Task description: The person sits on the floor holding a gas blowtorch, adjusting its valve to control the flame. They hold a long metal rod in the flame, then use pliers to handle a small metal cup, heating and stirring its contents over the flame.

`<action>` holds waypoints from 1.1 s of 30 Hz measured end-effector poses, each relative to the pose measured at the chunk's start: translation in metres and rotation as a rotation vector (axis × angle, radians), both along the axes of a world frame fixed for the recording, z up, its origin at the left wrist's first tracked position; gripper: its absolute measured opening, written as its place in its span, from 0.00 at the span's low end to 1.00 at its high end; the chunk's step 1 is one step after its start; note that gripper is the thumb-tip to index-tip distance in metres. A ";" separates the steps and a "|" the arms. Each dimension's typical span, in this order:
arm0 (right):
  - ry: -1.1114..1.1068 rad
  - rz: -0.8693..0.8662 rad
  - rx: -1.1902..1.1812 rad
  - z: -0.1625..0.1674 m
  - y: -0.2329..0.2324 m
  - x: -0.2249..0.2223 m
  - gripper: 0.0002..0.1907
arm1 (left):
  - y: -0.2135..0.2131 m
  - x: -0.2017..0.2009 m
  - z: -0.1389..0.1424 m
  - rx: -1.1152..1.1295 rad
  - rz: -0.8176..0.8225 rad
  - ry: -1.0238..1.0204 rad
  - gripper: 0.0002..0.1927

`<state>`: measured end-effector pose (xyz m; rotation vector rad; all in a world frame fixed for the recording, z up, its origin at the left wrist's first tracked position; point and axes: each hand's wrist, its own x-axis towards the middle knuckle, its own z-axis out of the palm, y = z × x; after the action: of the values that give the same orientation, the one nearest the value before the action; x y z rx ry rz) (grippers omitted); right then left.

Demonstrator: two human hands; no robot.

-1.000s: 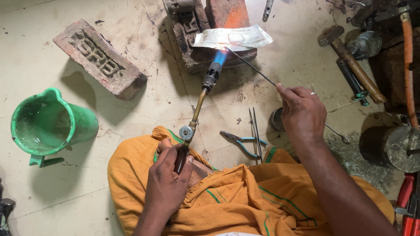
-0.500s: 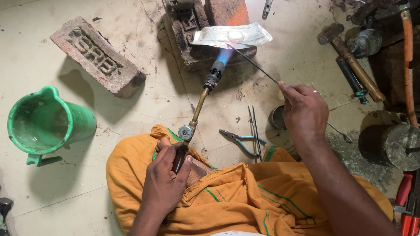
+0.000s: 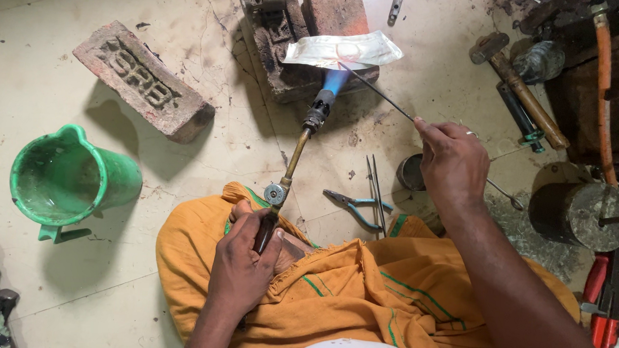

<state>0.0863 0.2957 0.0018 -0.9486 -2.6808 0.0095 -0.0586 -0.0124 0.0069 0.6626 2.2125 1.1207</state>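
My left hand (image 3: 244, 260) grips the handle of a gas torch (image 3: 294, 154) over my lap. Its blue flame (image 3: 336, 80) plays on the near edge of a silvery metal piece (image 3: 343, 51) lying on a dark brick block (image 3: 287, 44). My right hand (image 3: 454, 159) pinches a thin metal rod (image 3: 377, 90) whose tip reaches the heated, glowing spot on the metal piece. An orange cloth (image 3: 360, 294) covers my legs.
A loose brick (image 3: 143, 81) lies at the left, a green plastic jug (image 3: 66, 179) below it. Pliers (image 3: 353, 205) and tweezers (image 3: 375, 191) lie on the floor by my knee. A hammer (image 3: 515, 82), a dark cylinder block (image 3: 579, 213) and red-handled tools (image 3: 607, 298) crowd the right.
The view has shifted slightly; torch, rod and both hands hold almost the same pose, with the flame still on the metal piece.
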 end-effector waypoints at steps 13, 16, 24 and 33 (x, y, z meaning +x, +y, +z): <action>0.059 0.055 -0.045 0.001 -0.014 -0.012 0.14 | -0.002 0.001 0.006 0.014 0.158 -0.233 0.18; 0.056 0.039 -0.045 0.002 -0.014 -0.011 0.14 | 0.003 0.004 0.007 0.035 0.189 -0.222 0.16; 0.075 0.067 -0.010 0.001 -0.011 -0.008 0.15 | 0.007 0.002 0.004 -0.057 0.085 0.036 0.12; 0.044 0.064 -0.018 0.005 -0.015 -0.012 0.15 | 0.005 0.002 0.001 -0.003 0.059 0.064 0.16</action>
<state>0.0738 0.2809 0.0067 -0.8569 -2.6737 0.0672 -0.0567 -0.0077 0.0082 0.6447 2.3009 1.1395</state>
